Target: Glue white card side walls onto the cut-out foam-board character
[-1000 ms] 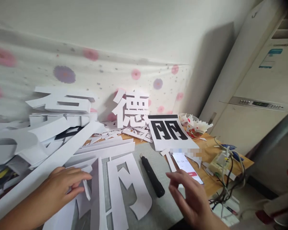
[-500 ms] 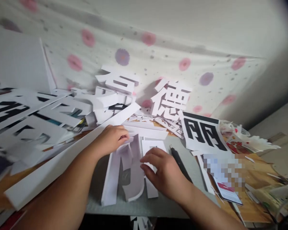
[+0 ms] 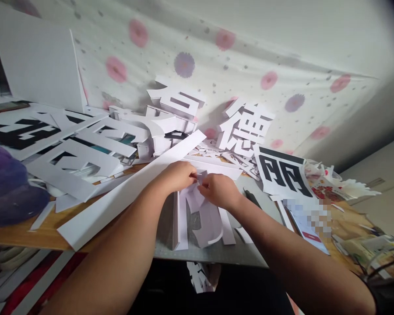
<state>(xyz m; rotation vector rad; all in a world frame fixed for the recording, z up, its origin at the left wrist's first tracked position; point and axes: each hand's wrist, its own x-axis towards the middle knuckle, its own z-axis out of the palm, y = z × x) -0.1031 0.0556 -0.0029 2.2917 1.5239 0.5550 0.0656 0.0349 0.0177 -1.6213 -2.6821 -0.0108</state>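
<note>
A partly built white foam-board character (image 3: 213,221) with raised side walls sits on the grey cutting mat (image 3: 166,218). My left hand (image 3: 181,176) is closed in a pinch at the far end of the character, its fingertips on a white wall piece. Right beside it, my right hand (image 3: 219,191) is also closed, thumb and fingers pinching the same far end. The exact edge under the fingertips is partly hidden. A black pen-like tool (image 3: 252,199) lies on the mat, half covered by my right forearm.
A long white foam strip (image 3: 131,188) lies diagonally left of the mat. Finished white characters (image 3: 246,127) lean at the back. Cut-out sheets (image 3: 75,168) pile up on the left. To the right are a printed black character sheet (image 3: 284,173) and a phone (image 3: 307,227).
My right hand has gone from loosely open beside the character to closed at its far end, next to my left hand. My left hand has closed there too. The view has shifted left.
</note>
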